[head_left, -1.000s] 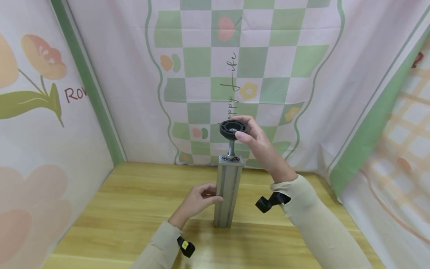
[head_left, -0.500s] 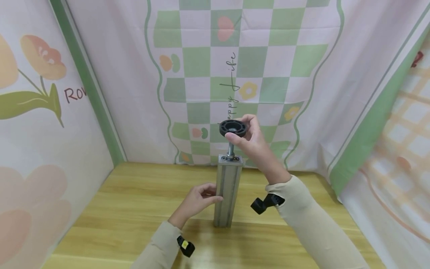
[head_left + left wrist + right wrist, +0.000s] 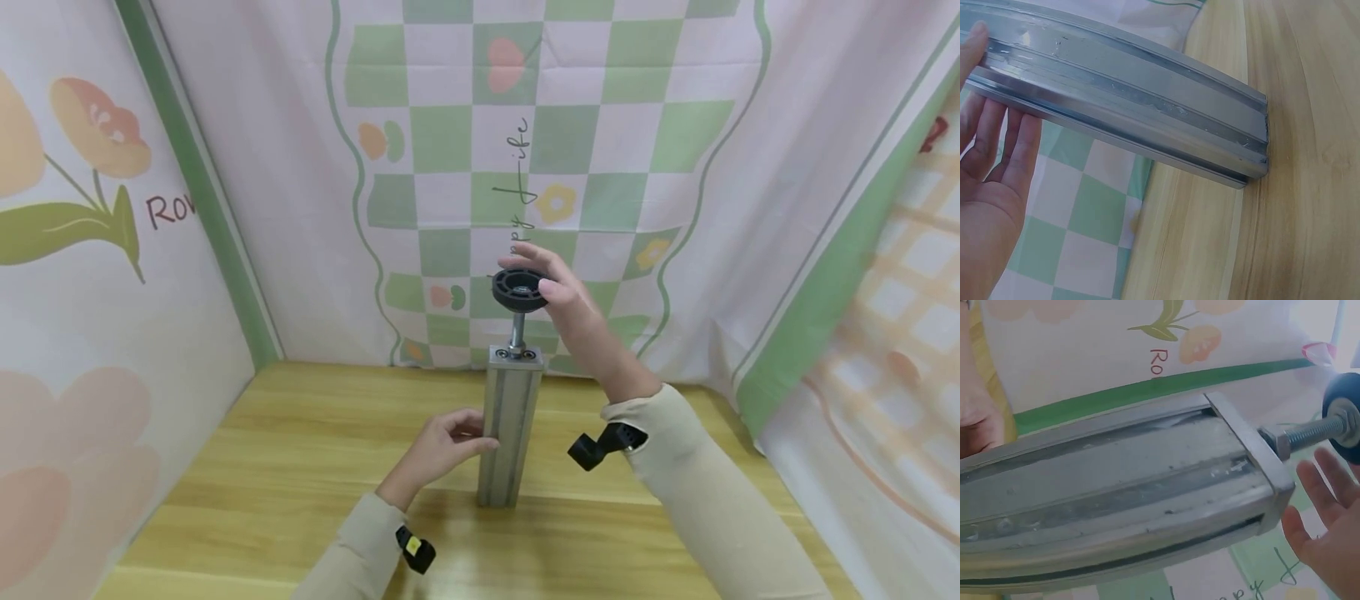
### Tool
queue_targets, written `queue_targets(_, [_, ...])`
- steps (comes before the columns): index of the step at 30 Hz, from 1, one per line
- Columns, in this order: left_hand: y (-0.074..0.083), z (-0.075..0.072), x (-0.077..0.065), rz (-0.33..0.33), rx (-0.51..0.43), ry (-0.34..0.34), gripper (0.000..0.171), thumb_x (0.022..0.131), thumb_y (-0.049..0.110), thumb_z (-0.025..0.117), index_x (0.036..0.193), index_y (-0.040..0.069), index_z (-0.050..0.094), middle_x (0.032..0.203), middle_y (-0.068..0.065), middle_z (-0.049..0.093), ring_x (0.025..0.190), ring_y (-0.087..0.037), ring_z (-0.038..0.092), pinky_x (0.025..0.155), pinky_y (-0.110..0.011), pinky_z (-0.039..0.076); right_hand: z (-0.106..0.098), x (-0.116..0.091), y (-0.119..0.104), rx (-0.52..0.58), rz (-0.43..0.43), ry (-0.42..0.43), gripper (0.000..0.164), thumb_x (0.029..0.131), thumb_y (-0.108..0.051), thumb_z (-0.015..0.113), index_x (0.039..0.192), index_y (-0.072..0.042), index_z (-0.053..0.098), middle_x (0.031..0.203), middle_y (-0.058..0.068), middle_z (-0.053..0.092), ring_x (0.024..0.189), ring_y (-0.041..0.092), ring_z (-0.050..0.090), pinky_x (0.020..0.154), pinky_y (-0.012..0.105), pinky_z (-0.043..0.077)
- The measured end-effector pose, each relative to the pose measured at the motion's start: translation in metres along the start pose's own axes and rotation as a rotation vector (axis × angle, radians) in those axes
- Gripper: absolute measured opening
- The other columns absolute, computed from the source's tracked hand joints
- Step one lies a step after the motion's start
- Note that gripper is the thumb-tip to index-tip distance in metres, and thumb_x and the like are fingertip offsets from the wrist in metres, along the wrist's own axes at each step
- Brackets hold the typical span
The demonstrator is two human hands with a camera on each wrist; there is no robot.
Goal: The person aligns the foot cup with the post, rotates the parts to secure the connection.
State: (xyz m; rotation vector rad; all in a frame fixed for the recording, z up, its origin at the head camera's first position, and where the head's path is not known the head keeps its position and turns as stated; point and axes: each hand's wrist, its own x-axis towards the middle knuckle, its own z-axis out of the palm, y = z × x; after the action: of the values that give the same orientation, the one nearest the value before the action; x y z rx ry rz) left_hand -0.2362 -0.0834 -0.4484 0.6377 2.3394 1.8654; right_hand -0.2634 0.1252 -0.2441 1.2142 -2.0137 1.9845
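Observation:
An aluminium profile (image 3: 508, 433) stands upright on the wooden table, with slots down its sides and an end plate (image 3: 516, 357) on top. Out of that plate rises a threaded bolt (image 3: 1316, 434) with a nut at its base, bearing a round black levelling foot (image 3: 510, 296). My left hand (image 3: 442, 450) holds the profile's left side between thumb and fingers, as the left wrist view also shows with the fingers (image 3: 1025, 150) against its edge. At the foot's right side is my right hand (image 3: 573, 308), thumb at the rim and fingers loosely extended behind it.
Patterned cloth (image 3: 442, 137) hangs behind the wooden table (image 3: 300, 467), and more cloth hangs at the left and right. Black camera mounts (image 3: 588, 450) sit on both wrists.
My right hand first curled round the foot with its thumb moving left along the rim; now it has swung back right and its fingers have loosened. The left hand and the profile stay put.

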Motion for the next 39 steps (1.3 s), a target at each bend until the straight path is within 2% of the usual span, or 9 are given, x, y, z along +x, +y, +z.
queue_targets(4, [0.000,0.000,0.000,0.001,-0.002,0.001,0.039,0.090,0.029,0.078,0.123,0.011,0.068,0.112,-0.003,0.068,0.104,-0.018,0.064,0.090,-0.031,0.055,-0.007,0.003,0.002,0.139,0.049,-0.092,0.082,0.094,-0.047,0.058,0.151,0.005,0.030,0.140,0.018,0.051,0.121,0.020,0.055,0.112,0.040,0.029])
queue_targets(8, [0.001,0.000,0.000,0.005,-0.003,-0.002,0.038,0.090,0.029,0.078,0.122,0.011,0.068,0.112,-0.002,0.068,0.104,-0.018,0.064,0.089,-0.030,0.055,-0.013,0.000,0.004,0.175,0.064,-0.165,0.075,0.095,-0.041,0.054,0.152,0.002,0.031,0.139,0.015,0.051,0.126,0.023,0.051,0.110,0.039,0.032])
queue_targets(12, [0.002,0.000,-0.001,0.004,-0.007,-0.002,0.038,0.090,0.029,0.078,0.122,0.011,0.069,0.112,-0.002,0.068,0.104,-0.017,0.064,0.089,-0.030,0.055,-0.014,0.000,0.005,0.190,0.061,-0.178,0.067,0.094,-0.033,0.052,0.151,-0.002,0.036,0.140,0.017,0.051,0.128,0.025,0.050,0.111,0.038,0.031])
queue_targets(19, [0.000,0.001,-0.001,0.001,-0.008,-0.006,0.037,0.090,0.029,0.079,0.120,0.012,0.069,0.111,-0.002,0.068,0.103,-0.018,0.064,0.089,-0.029,0.055,-0.014,-0.002,0.004,0.147,0.044,-0.159,0.065,0.093,-0.029,0.051,0.150,-0.001,0.038,0.139,0.015,0.048,0.125,0.025,0.049,0.111,0.036,0.033])
queue_targets(24, [0.000,0.002,-0.001,0.001,-0.016,-0.009,0.036,0.090,0.030,0.078,0.120,0.012,0.069,0.112,-0.002,0.068,0.104,-0.018,0.065,0.089,-0.030,0.055,-0.014,-0.006,-0.001,0.076,0.046,-0.118,0.060,0.095,-0.022,0.047,0.150,-0.002,0.039,0.138,0.017,0.048,0.125,0.026,0.049,0.110,0.032,0.035])
queue_targets(28, [0.001,0.002,-0.001,0.010,-0.018,-0.011,0.035,0.090,0.030,0.078,0.119,0.012,0.070,0.111,-0.002,0.069,0.103,-0.018,0.065,0.089,-0.030,0.055,-0.013,-0.011,-0.006,0.015,0.102,-0.059,0.056,0.096,-0.017,0.049,0.150,-0.003,0.038,0.137,0.017,0.049,0.124,0.027,0.050,0.106,0.029,0.040])
queue_targets(35, [0.001,0.002,-0.001,0.019,-0.010,-0.016,0.033,0.091,0.031,0.077,0.117,0.014,0.070,0.111,0.000,0.069,0.103,-0.017,0.065,0.089,-0.030,0.055,-0.002,-0.016,-0.017,-0.044,0.214,0.083,0.058,0.097,-0.018,0.064,0.145,-0.003,0.034,0.136,0.014,0.051,0.118,0.026,0.055,0.094,0.027,0.050])
queue_targets(39, [0.001,0.001,-0.001,0.025,-0.005,-0.015,0.033,0.090,0.032,0.078,0.117,0.014,0.070,0.110,0.001,0.069,0.103,-0.017,0.065,0.089,-0.030,0.055,0.009,-0.017,-0.023,-0.146,0.250,0.196,0.063,0.092,-0.026,0.074,0.138,-0.006,0.037,0.131,0.011,0.054,0.116,0.024,0.056,0.090,0.026,0.051])
